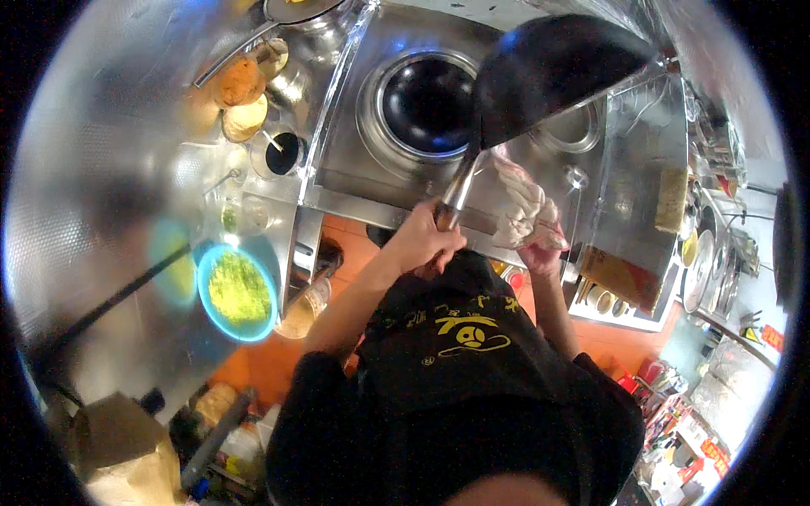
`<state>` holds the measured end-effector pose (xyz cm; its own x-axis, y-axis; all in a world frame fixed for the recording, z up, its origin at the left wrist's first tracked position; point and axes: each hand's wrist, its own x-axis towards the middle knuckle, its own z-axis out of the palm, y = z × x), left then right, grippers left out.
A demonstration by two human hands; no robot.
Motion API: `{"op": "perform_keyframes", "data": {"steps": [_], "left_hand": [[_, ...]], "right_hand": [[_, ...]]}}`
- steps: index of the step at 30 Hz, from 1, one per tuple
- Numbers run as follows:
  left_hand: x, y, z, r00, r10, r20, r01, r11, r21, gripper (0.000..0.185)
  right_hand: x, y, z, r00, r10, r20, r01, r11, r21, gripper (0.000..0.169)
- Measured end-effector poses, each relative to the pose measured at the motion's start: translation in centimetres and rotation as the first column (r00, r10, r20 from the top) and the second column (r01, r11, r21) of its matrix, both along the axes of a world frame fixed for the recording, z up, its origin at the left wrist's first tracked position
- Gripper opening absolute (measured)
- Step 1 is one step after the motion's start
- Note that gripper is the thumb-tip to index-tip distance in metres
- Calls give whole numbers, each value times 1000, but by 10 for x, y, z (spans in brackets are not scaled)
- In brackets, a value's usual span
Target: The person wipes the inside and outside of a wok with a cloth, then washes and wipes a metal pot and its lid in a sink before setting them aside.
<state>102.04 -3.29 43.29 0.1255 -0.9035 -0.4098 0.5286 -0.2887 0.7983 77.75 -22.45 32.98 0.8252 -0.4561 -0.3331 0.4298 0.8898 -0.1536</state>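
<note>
My left hand [421,239] is closed around the wooden grip of a long-handled wok [557,76]. The wok is raised above the steel stove and tipped on its side, its dark bowl up and to the right. In my right hand [543,255] is a bunched white cloth [525,212] with reddish stains, below the wok's rim. Behind the wok, a round black pan or wok [427,104] sits in the metal ring of the left burner. A second ring [569,126] at the right is partly covered by the raised wok.
On the steel counter at the left are a blue-rimmed basin [273,297] of chopped yellow-green food, a pot of dark liquid [281,154] and several round containers. A ladle or strainer handle [234,54] crosses above them. A cardboard box [620,278] and stacked dishes [699,259] stand at the right.
</note>
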Motion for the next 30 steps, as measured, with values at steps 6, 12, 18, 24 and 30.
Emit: {"op": "perform_keyframes", "data": {"steps": [6,12,18,24,30], "left_hand": [[65,-12,-19,706,11,709,-111,989,96,53],[136,-8,-74,367,145,919,-152,984,-94,48],[159,5,-138,294,69,953,-167,986,-20,41],[168,13,-197,377,-47,925,-157,981,114,43],[176,20,-233,257,-188,948,-142,963,229,46]], "right_hand": [[-1,4,-8,999,34,-29,-33,999,28,55],[6,9,15,990,1,-140,-26,984,-179,69],[7,26,26,954,-73,-292,19,983,-183,62],[8,30,19,940,-86,-329,44,990,-134,59],[15,33,2,915,-108,-389,63,990,-127,60]]}}
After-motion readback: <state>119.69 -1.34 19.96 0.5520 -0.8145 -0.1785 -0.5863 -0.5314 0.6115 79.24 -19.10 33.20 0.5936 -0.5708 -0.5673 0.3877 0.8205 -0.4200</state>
